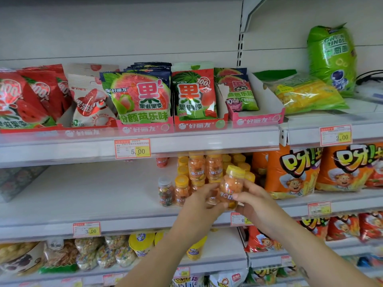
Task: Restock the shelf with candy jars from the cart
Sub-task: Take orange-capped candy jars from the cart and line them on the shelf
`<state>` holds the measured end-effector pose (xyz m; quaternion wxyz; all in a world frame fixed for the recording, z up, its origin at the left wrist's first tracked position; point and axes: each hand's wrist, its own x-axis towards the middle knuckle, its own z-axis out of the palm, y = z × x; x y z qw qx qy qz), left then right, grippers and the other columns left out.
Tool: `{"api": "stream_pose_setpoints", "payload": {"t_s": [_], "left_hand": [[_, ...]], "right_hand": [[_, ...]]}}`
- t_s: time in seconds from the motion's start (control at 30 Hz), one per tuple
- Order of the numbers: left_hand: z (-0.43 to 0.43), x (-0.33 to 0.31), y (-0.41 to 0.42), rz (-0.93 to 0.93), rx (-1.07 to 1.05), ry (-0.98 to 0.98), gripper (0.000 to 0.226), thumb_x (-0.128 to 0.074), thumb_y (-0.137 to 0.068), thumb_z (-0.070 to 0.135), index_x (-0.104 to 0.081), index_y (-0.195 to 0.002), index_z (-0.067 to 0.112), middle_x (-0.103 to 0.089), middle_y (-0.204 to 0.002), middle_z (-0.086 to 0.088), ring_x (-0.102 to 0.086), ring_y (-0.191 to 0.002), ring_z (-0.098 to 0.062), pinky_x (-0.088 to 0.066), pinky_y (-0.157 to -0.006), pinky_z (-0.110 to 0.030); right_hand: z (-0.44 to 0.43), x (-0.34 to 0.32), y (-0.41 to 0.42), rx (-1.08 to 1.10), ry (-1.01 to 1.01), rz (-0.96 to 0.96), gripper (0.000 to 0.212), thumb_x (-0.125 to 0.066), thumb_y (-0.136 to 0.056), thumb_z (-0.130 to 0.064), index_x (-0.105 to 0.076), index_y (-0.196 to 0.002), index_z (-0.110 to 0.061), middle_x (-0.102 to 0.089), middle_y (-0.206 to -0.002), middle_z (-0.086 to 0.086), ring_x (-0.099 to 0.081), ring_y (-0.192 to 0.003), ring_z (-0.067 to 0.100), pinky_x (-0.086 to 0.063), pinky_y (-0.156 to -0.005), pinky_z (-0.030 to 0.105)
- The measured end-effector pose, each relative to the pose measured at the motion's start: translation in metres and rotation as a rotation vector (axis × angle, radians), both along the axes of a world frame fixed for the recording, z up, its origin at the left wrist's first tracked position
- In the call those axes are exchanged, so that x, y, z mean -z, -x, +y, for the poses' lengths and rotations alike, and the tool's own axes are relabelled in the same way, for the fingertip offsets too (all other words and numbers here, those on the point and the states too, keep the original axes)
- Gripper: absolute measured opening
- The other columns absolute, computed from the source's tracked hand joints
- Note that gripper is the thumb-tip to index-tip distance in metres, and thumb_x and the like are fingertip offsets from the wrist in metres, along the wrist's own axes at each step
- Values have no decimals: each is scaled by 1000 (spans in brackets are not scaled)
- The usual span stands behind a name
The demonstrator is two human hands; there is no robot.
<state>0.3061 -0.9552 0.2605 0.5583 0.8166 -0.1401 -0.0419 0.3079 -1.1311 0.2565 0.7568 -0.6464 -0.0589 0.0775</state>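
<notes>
Jar (pixel 231 186) of orange candy, yellow-lidded, is held in my right grip (pixel 256 200). The thumb lies across its label and the fingers curl round its far side. It is tilted, lid toward 1 o'clock, over the front of the middle shelf (pixel 93 204), and its base is hidden behind my grips. My left grip (pixel 198 203) meets it from 9 o'clock with fingers bent against its lower left side. I cannot tell whether they clasp this jar or one behind it.

Stock jars (pixel 196 168) stand upright in rows from 10 to 12 o'clock of it. A grey-lid jar (pixel 165 191) stands at their 9 o'clock end. Orange bags (pixel 290 172) stand at 3 o'clock, just beside the rows. A price tag (pixel 240 219) sits at 6 o'clock on the shelf edge. Gummy packs (pixel 141 98) fill the shelf above.
</notes>
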Motion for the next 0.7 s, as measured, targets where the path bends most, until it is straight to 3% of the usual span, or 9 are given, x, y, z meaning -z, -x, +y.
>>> {"api": "stream_pose_setpoints", "payload": {"t_s": [0.07,0.17,0.33,0.53,0.7], "left_hand": [[-5,4,1,-36,-20,8,40,-71,-89,22,-52,-110,51,-65,-106,22,-70,-89,0,-57,-80,-24],[-16,6,5,-115,-43,-7,46,-73,-87,22,-55,-126,39,-66,-112,16,-68,-92,-1,-57,-83,-25],[-6,11,0,-164,-88,-133,40,-66,-93,31,-53,-131,38,-53,-124,20,-61,-99,7,-53,-84,-17],[22,35,-7,-150,-71,-670,44,-56,-98,39,-46,-140,37,-40,-144,16,-44,-129,-7,-42,-95,-23],[29,50,-11,-109,-61,-769,48,-55,-97,38,-44,-144,34,-35,-152,16,-28,-142,-9,-38,-111,-34]], "right_hand": [[2,0,6,45,177,-82,30,-65,-92,-11,-63,-119,-22,-72,-112,-2,-68,-104,11,-54,-84,24],[4,-3,8,174,385,-192,31,-78,-82,-21,-64,-107,-32,-73,-97,-14,-66,-90,-4,-50,-71,10],[-23,-7,-19,359,434,-221,38,-83,-75,-25,-66,-107,-35,-72,-101,-18,-66,-93,-3,-51,-83,25],[-39,-8,-60,393,553,-299,37,-83,-76,-21,-63,-105,-34,-71,-101,-13,-65,-94,0,-55,-88,33],[-32,-1,-79,353,631,-347,39,-82,-78,-25,-64,-112,-29,-70,-104,-14,-64,-98,3,-54,-91,37]]}}
